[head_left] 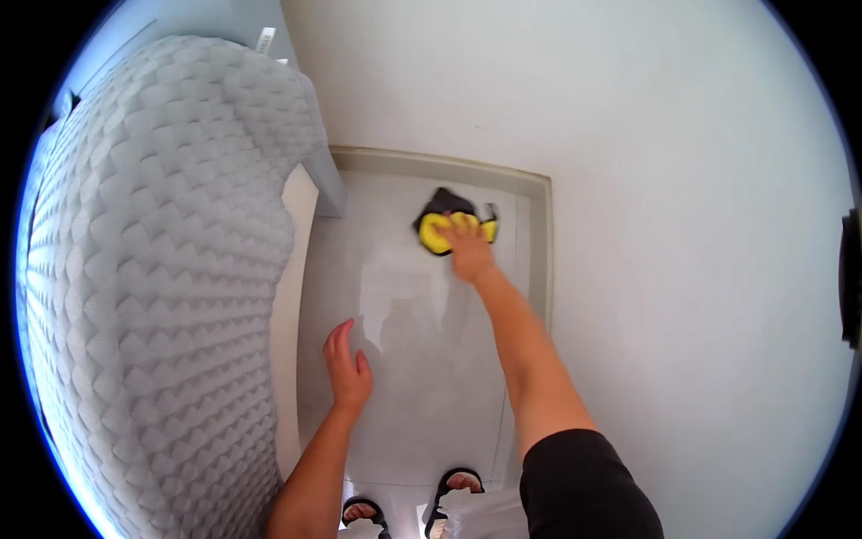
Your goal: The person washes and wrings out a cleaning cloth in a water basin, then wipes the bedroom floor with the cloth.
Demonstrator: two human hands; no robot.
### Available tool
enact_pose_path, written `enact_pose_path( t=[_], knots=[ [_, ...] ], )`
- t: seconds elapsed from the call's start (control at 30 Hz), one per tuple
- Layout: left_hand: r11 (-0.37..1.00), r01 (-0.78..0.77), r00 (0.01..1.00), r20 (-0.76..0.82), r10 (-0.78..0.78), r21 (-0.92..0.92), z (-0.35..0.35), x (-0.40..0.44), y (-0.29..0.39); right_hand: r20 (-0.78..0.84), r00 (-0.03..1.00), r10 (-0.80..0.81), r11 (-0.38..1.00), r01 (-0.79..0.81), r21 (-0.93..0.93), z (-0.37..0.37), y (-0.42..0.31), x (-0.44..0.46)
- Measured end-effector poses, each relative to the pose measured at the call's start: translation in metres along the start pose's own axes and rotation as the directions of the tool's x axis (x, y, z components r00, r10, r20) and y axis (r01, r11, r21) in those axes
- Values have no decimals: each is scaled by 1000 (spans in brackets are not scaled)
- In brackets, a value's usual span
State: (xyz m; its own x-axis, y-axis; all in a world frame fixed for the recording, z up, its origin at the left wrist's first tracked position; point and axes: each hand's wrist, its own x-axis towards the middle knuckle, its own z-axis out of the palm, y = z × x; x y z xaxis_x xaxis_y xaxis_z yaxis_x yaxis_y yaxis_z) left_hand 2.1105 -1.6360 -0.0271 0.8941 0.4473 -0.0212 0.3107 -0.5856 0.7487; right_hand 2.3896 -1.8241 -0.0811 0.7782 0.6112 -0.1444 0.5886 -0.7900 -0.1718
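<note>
- The right hand [470,250] lies over a yellow and black cloth [436,234], fingers slightly spread on its yellow face.
- The cloth sits on the grey floor [417,395], near the corner where the baseboard [440,164] turns.
- The left hand [348,370] is nearer the bed's grey quilted cover [180,225], thumb apart from its fingers; whether it touches the floor, I cannot tell.
- Black sandals [443,490] stand at the bottom edge.

My right hand [469,250] presses a rumpled cloth [437,228] against the pale grey floor [413,386], near the far baseboard [431,168]. It is bright yellow under my fingers, dark grey beyond, black-edged, slightly blurred.
</note>
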Motion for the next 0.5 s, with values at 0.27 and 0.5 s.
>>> enact_pose_path(
  t=[0.27,0.5],
  knots=[
    [994,-36,999,36,40,-101,21,3,27,-3,999,46,999,-46,29,50,-30,-211],
    [990,-63,994,82,73,-123,15,-4,46,27,996,84,976,-77,-205,19,45,-89]
  ],
)
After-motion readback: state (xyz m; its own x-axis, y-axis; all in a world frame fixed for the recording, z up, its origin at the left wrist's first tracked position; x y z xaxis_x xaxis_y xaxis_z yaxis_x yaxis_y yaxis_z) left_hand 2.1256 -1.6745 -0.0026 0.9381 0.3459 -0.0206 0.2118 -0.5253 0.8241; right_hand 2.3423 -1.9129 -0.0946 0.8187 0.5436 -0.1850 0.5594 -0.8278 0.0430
